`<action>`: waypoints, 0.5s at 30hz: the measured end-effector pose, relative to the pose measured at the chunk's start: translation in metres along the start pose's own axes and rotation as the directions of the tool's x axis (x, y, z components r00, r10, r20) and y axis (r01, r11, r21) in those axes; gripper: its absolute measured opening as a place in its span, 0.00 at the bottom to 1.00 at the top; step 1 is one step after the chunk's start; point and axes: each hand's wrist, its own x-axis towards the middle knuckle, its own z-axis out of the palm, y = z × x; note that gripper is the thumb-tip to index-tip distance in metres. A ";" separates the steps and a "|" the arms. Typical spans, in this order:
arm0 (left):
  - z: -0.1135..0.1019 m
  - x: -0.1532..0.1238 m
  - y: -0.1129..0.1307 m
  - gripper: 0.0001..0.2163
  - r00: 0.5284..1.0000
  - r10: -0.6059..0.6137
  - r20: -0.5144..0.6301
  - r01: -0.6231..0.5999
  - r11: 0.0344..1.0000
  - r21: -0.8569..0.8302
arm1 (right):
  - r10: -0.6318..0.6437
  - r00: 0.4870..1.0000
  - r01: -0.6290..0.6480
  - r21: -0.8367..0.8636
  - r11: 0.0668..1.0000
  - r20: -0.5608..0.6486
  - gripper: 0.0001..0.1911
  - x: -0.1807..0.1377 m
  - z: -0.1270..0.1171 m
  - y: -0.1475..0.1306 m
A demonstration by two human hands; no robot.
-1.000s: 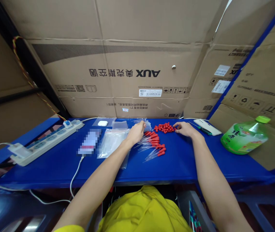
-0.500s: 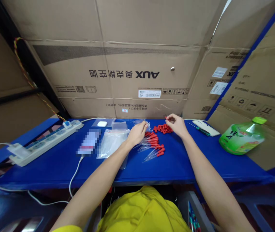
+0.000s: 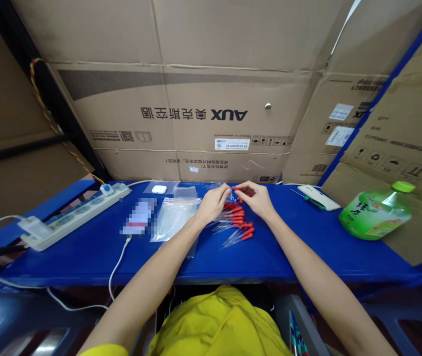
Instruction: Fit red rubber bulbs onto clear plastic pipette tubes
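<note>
My left hand (image 3: 212,203) is closed in a pinch around a clear dropper tube, mostly hidden by the fingers. Facing it, my right hand (image 3: 257,199) pinches a red rubber bulb (image 3: 236,189) close to the left fingertips. Whether bulb and tube touch is too small to tell. Below the hands lie several droppers (image 3: 247,236), clear tubes with red bulbs on their ends, fanned out on the blue table (image 3: 270,257). The pile of loose red bulbs is largely covered by my right hand. More clear tubes (image 3: 211,186) lie behind my left hand.
Clear plastic bags (image 3: 173,220) lie left of my left hand, beside a phone (image 3: 139,217) on a cable. A power strip (image 3: 79,215) runs along the left side. At right are a green screwdriver (image 3: 313,201), a white device (image 3: 324,198) and a green bottle (image 3: 376,212). Cardboard (image 3: 196,89) walls the back.
My right hand has moved left from the loose bulb pile to my left hand, bringing a red bulb with it. My left hand stays nearly in place. The view has shifted slightly.
</note>
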 end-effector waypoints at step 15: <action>-0.012 0.002 -0.006 0.15 0.997 0.048 -0.055 -0.050 0.998 -0.033 | 0.106 0.994 -0.099 0.234 0.967 -0.017 0.16 0.001 0.004 -0.001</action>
